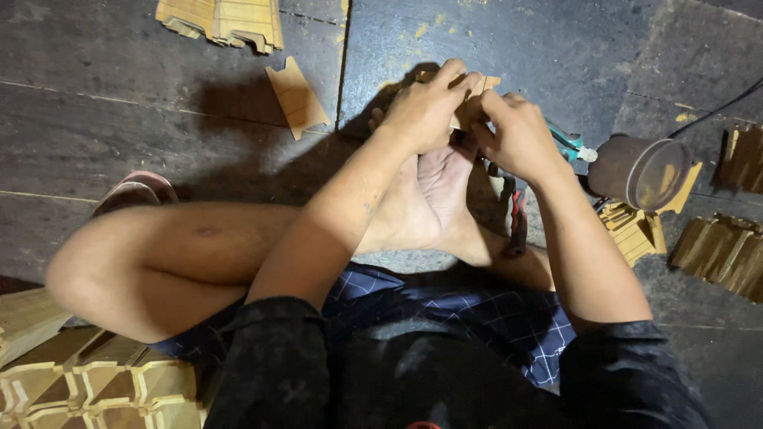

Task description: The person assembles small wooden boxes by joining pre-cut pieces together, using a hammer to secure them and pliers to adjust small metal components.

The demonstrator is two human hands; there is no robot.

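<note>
I sit on a dark plank floor with my legs folded, one bare foot [433, 199] turned sole-up under my hands. My left hand [425, 107] and my right hand [517, 135] are closed together on a small flat wooden piece [470, 102] held just above the foot. Fingers hide most of the piece; only its pale edges show between the two hands. A tool with a teal handle [571, 144] lies just right of my right hand.
A loose wooden piece [296, 97] lies on the floor to the left, a stack of them [222, 20] at the top. More stacks sit at right [727, 250] and lower left [95, 385]. A brown cup [644, 171] lies tipped at right. A sandal [135, 191] is at left.
</note>
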